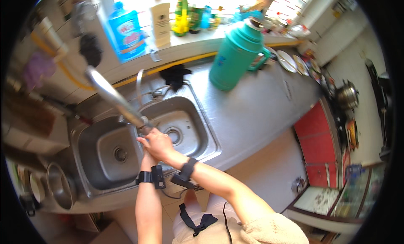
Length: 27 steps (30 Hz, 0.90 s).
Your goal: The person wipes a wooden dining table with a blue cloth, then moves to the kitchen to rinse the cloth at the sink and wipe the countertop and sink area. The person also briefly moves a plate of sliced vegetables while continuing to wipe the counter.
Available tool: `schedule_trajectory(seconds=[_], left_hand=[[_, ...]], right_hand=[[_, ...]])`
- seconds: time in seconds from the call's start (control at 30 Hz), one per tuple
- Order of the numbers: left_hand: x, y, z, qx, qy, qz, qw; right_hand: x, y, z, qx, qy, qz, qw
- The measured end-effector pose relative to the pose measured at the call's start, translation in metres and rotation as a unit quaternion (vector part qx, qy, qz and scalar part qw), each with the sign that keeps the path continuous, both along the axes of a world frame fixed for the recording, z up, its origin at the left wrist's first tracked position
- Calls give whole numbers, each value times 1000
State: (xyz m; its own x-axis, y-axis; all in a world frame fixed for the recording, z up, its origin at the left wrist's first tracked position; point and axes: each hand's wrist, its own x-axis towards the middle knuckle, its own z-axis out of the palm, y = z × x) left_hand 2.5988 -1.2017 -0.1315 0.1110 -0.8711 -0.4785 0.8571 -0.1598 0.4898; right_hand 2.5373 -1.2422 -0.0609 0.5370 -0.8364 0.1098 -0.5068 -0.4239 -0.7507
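Observation:
Both my hands are together beneath the spout of a chrome faucet point(115, 100), over the divider of a steel double-bowl sink point(205, 117). My right hand point(159, 144) lies over my left hand point(149, 154) and hides most of it. I see no object in either hand, though the space between the palms is hidden. Black straps with small devices are on both wrists. The left bowl point(107, 162) and the right bowl point(192, 139) show their drains.
A teal thermos jug point(233, 57) stands on the steel counter point(252, 108). A black cloth point(175, 75) lies behind the sink. Bottles and a blue detergent pouch point(127, 35) line the windowsill. A metal basin point(60, 185) is at the left, plates point(286, 61) at the far right.

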Motion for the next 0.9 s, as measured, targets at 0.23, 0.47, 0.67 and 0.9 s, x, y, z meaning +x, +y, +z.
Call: schedule_trajectory(seconds=[0.23,0.47,0.67,0.9], left_hand=[[14,-2,-5,153,-105,38,982],[11,-2,-4,102,-75,39,991],[16,3,44,140,-126,37,981],[23,12,47,12,-187,-76,979]], right_hand=[[-19,-10,-10,19,-18,-62,998],[-16,-15,-11,-61,-38,-121,990],[-54,-24,-7,-85,28,-38,995],[-60,-17,-6,149,-35,80,985]])
